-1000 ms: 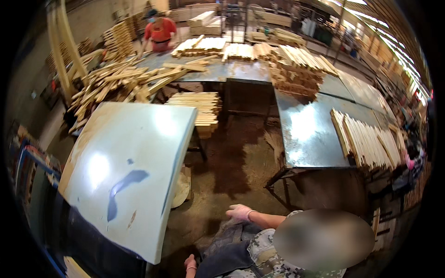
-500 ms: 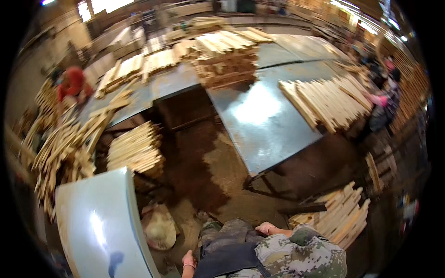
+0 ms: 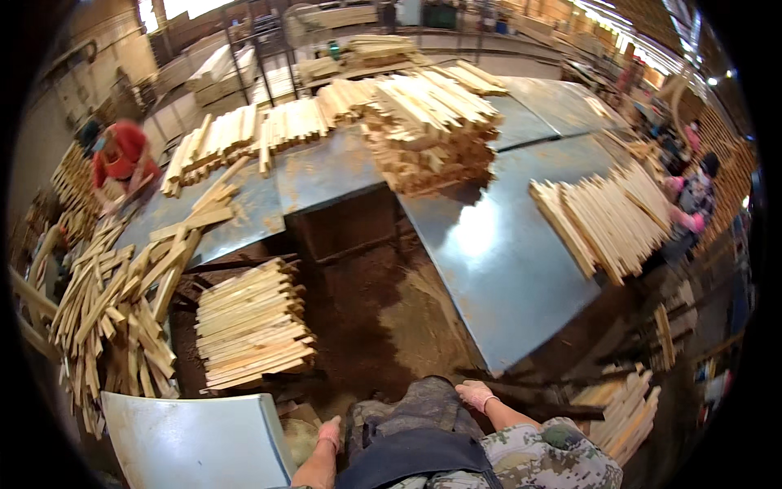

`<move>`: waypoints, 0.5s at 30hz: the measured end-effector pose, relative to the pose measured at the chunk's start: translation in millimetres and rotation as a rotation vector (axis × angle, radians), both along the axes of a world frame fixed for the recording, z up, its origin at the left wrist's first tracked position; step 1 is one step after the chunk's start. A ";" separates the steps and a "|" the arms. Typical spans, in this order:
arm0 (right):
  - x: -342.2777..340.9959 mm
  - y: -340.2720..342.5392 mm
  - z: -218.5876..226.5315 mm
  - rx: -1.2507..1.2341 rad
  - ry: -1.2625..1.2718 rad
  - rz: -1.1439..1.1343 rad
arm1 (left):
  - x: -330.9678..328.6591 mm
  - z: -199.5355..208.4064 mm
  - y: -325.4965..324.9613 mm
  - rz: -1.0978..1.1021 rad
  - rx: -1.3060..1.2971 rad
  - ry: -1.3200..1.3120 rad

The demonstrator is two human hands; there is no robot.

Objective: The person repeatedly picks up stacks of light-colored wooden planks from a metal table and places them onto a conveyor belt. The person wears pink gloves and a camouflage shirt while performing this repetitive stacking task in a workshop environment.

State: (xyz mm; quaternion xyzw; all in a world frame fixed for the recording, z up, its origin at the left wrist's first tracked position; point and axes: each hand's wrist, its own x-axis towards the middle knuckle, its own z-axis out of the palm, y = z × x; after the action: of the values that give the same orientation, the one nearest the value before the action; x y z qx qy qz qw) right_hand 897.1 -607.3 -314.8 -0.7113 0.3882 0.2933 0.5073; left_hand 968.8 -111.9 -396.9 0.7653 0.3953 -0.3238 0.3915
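Note:
My left hand (image 3: 329, 433), in a pinkish glove, hangs low beside my dark apron (image 3: 436, 452). It is nearest the pale-blue table (image 3: 195, 436) at the lower left, apart from it, with fingers loosely apart. My right hand (image 3: 475, 395), gloved alike, hangs at my other side, holding nothing I can see; its fingers are loose and partly apart. Ahead on the left, a stack of wooden strips (image 3: 252, 330) stands low between the tables. To the right, more strips (image 3: 623, 416) lie in a low pile beside my camouflage sleeve (image 3: 554, 452).
A metal-topped table (image 3: 509, 293) reaches toward me, bearing a row of strips (image 3: 607, 220) and a tall stack (image 3: 432, 134). Loose strips (image 3: 118, 318) lie heaped at left. A person in red (image 3: 122, 155) works there; another in pink gloves (image 3: 692, 204) stands at right.
The view has shifted, and the pale-blue table sits lower in it. Both my forearms show more. The person in red is more upright.

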 end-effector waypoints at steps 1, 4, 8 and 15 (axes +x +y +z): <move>29.7 11.8 28.1 0.143 0.019 -0.148 | 41.1 20.8 -13.6 -0.017 -0.037 -0.029; 92.1 16.3 10.6 0.029 -0.028 -0.018 | 134.8 10.9 -29.7 0.072 -0.277 -0.164; 154.9 -7.1 -65.6 -0.166 -0.124 0.138 | 219.2 26.0 -80.4 0.105 -0.467 -0.134; 375.7 -37.9 -39.9 -0.070 -0.154 0.162 | 263.8 -32.8 -45.5 -1.007 -0.070 -0.094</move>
State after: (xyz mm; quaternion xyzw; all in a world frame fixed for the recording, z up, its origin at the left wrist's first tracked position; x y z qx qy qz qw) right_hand 1272.8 -645.2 -354.7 -0.7781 0.2995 0.2640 0.4850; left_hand 1232.6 -157.3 -429.7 0.8611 -0.0521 -0.4507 0.2294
